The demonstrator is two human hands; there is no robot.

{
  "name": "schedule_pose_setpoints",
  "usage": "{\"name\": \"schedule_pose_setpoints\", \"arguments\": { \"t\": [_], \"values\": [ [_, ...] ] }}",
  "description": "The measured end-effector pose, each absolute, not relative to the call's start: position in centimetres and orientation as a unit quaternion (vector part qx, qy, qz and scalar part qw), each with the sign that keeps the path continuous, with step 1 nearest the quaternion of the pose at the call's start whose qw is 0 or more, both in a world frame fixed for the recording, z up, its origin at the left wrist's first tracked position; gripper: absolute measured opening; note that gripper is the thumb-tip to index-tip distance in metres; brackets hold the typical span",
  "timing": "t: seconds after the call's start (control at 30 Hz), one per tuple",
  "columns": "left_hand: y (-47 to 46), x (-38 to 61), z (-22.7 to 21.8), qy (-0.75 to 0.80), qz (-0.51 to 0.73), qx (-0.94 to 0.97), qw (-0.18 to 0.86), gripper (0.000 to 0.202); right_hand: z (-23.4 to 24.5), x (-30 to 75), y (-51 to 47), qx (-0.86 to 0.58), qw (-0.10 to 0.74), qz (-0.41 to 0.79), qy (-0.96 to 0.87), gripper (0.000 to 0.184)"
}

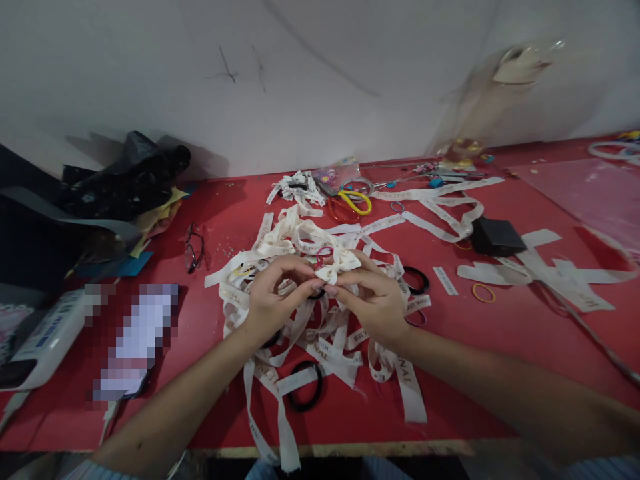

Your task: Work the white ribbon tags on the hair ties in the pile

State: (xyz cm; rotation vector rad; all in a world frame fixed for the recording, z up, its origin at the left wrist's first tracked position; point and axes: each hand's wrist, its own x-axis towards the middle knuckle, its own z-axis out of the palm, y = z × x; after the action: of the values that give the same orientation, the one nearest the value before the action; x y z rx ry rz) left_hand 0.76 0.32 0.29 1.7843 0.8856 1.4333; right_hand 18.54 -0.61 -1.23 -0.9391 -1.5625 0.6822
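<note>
My left hand (274,299) and my right hand (373,297) meet above a heap of cream printed ribbon strips (300,313) on the red table (210,220). Both pinch a small folded ribbon bow (337,265) between thumb and fingers, with a thin pink elastic ring (324,253) just behind it. Fingers of both hands are closed on the bow. Black hair bands lie near: one (305,387) in front of my hands, one (417,280) to the right.
Scissors with yellow and red handles (350,203) lie behind the heap. Eyeglasses (194,247) sit at left, a black bag (125,180) far left, a black box (495,237) and more ribbon (550,270) at right. A blurred object (480,100) moves at upper right.
</note>
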Motion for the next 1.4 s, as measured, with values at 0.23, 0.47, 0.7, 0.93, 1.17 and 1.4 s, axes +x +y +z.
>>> {"name": "schedule_pose_setpoints", "arguments": {
  "t": [0.23,0.47,0.7,0.93,1.17,1.4],
  "values": [
    [0.2,0.8,0.3,0.351,0.544,0.680,0.343,0.012,-1.3,18.5,-0.5,-0.400,0.566,0.280,-0.665,0.006],
    [0.3,0.6,0.5,0.322,0.536,0.691,0.364,0.011,-1.1,18.8,-0.8,-0.384,0.556,0.283,-0.680,0.006],
    [0.3,0.9,0.7,0.343,0.533,0.666,0.393,0.010,-0.5,18.8,-1.2,-0.401,0.545,0.257,-0.690,0.014],
    [0.0,1.5,1.7,0.367,0.494,0.760,0.208,0.002,-0.5,18.5,-0.9,-0.441,0.529,0.254,-0.679,0.013],
    [0.2,1.2,0.7,0.421,0.453,0.774,0.135,0.006,-0.8,18.2,-0.7,-0.424,0.505,0.251,-0.709,0.029],
    [0.5,0.9,0.5,0.429,0.433,0.790,0.059,0.010,-1.3,18.2,-1.0,-0.415,0.490,0.227,-0.732,0.032]
  ]
}}
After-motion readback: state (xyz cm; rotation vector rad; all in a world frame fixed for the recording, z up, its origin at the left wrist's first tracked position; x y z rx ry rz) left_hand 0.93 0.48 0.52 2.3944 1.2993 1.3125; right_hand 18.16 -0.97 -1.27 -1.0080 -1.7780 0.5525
